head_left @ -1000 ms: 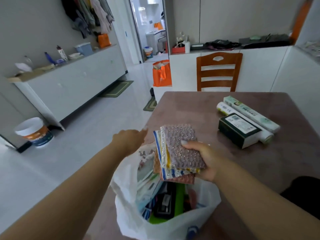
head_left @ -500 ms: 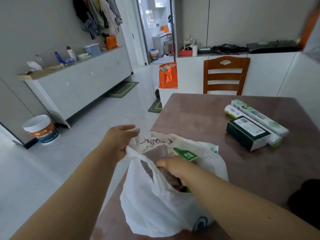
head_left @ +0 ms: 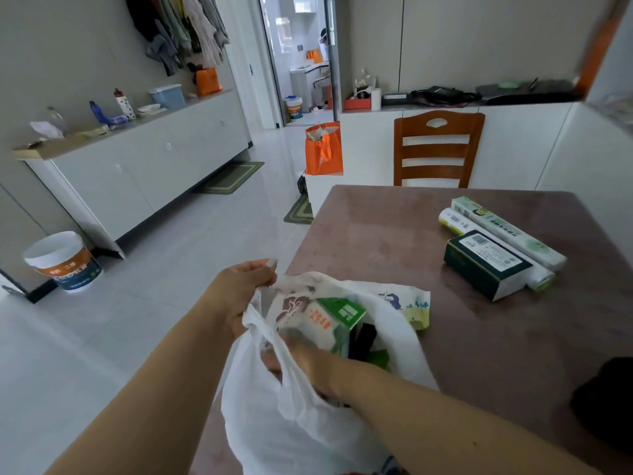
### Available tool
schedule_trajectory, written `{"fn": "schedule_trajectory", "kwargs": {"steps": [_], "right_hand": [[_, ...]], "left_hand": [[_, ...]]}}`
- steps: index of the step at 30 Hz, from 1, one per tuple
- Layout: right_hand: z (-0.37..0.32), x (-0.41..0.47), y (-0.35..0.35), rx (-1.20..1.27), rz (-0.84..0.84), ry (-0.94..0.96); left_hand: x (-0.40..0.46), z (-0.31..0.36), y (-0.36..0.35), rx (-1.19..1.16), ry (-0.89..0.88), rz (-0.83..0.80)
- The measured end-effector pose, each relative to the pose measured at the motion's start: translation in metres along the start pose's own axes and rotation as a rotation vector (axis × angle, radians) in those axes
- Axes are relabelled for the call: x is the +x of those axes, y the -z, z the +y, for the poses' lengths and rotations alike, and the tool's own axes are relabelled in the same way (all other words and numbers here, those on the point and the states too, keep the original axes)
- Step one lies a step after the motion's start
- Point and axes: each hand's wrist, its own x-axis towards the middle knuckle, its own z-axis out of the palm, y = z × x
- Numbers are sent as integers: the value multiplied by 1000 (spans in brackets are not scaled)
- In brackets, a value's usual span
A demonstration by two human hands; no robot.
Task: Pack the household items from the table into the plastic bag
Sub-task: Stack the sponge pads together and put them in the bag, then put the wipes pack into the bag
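**Bag mouth held wide, right hand inside**

The plastic bag point(head_left: 308, 423) sits at my counter's point(head_left: 394, 234) near corner, partly over the edge. My left hand point(head_left: 239, 296) pinches its rim, fingers closed on plastic. My right hand point(head_left: 308, 365) is buried inside; I cannot tell what its fingers hold. The risk I see: the loaded bag tipping off the edge. The dark box point(head_left: 486, 265) and two rolls point(head_left: 507, 231) lie well apart, unpacked.

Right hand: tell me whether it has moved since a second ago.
Yes. The right hand went down from above the plastic bag into its mouth, toward the near table edge. It held a sponge pack then; none shows now.
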Motion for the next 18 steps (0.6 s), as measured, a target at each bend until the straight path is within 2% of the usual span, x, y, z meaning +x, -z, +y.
{"fn": "schedule_trajectory", "kwargs": {"steps": [2,4,6,8,10,13,16,18], "right_hand": [[2,8,5,93,-24,-14],[1,6,27,160,55,61],[-9,-9,61,208,260,136],[-11,-25,100,244,486,250],[3,-24,134,225,668,276],[40,-2,181,52,811,69],[78,16,214,-171,738,-170],[89,26,221,-230,666,-281]], "left_hand": [[-2,1,-5,124,45,-87],[0,3,-10,142,146,-189],[9,8,-15,257,156,-227],[18,17,-27,414,89,-234],[25,28,-47,478,35,-258],[37,43,-79,470,36,-305],[53,50,-107,501,99,-386],[66,52,-122,555,129,-417]]}}
